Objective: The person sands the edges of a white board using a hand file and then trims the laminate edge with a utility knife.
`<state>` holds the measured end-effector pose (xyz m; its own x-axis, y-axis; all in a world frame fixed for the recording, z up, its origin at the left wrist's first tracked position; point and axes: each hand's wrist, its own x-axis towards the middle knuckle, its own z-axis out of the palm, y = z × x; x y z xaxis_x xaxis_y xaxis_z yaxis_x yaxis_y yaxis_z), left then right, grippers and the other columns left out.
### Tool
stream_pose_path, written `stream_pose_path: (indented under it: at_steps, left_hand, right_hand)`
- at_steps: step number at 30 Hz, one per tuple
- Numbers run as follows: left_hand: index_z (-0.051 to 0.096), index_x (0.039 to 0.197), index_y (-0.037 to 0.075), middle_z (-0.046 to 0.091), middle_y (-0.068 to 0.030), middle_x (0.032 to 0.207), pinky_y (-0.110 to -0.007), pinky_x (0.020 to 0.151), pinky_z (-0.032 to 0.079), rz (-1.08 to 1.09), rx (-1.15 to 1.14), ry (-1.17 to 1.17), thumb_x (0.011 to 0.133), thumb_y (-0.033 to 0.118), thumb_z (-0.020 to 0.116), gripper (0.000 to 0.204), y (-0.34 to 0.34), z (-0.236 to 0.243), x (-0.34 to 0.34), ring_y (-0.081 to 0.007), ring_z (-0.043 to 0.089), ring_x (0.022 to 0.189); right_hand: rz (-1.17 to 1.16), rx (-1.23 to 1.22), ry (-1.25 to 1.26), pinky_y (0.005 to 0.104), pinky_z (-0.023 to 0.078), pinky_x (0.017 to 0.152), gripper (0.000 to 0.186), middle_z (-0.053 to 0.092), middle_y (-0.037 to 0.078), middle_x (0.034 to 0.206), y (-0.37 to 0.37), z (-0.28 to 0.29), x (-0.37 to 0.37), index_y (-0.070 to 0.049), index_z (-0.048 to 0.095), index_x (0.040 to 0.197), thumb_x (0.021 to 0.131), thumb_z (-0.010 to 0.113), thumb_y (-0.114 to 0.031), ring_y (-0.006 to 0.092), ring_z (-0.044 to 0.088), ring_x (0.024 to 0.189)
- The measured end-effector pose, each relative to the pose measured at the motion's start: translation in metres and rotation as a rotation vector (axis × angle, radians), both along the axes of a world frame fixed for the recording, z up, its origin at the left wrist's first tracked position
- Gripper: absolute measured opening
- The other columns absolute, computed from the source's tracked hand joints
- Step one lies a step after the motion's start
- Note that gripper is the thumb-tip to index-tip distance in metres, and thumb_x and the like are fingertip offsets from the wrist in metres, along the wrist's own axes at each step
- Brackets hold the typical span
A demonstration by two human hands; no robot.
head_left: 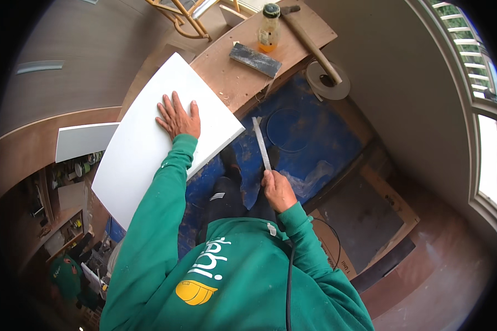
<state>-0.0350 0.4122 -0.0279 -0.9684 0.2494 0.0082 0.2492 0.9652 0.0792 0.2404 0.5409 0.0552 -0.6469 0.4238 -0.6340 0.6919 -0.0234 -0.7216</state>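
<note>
My left hand [180,118] lies flat on a large white panel [143,149], fingers spread and thumb apart. The panel rests partly on a wooden workbench [218,66], and one corner juts toward the middle. In my right hand [279,191] is a long, flat, greyish file [260,143], gripped at its near end. It points away from me, just to the right of the panel's edge and apart from it. A dark rectangular block [255,59], dusty on top, sits on the bench beyond the panel's corner.
On the bench stand a jar of amber liquid [268,33] and a hammer [313,45]. A white roll of banding [337,88] is beside it. Blue sheeting [326,146] covers the floor; a wooden frame [392,204] lies right. Another person [66,278] shows lower left.
</note>
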Motion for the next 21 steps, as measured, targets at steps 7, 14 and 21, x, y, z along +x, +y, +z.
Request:
stream_pose_path:
  at_steps: [7,14,21]
  left_hand:
    - [0.027,0.151,0.016,0.019,-0.0146,0.158,-0.061,0.115,0.008,0.002,-0.005,0.016,0.094,0.047,0.049,0.068,0.005,0.002,0.003,-0.0376,0.012,0.147]
    - [0.029,0.150,0.015,0.021,-0.0152,0.157,-0.061,0.115,0.008,-0.011,0.006,0.071,0.094,0.046,0.050,0.067,0.004,0.004,-0.005,-0.0372,0.014,0.146]
    - [0.048,0.139,0.011,0.042,-0.0121,0.148,-0.055,0.116,0.015,-0.495,0.164,0.117,0.090,0.038,0.061,0.057,-0.009,-0.003,0.001,-0.0316,0.031,0.142]
  right_hand:
    - [0.040,0.077,0.066,0.0580,0.044,0.063,0.034,0.060,0.030,0.074,0.003,-0.021,-0.008,0.000,0.055,0.081,0.100,0.046,-0.026,0.0510,0.058,0.073]
    - [0.093,0.082,0.090,0.0593,0.043,0.063,0.033,0.060,0.030,0.075,0.004,-0.028,-0.012,0.001,0.054,0.081,0.100,0.046,-0.026,0.0514,0.057,0.071]
    - [0.023,0.122,-0.102,0.0569,0.046,0.074,0.037,0.063,0.030,0.085,-0.004,-0.069,0.000,0.000,0.060,0.089,0.099,0.046,-0.032,0.0516,0.059,0.084]
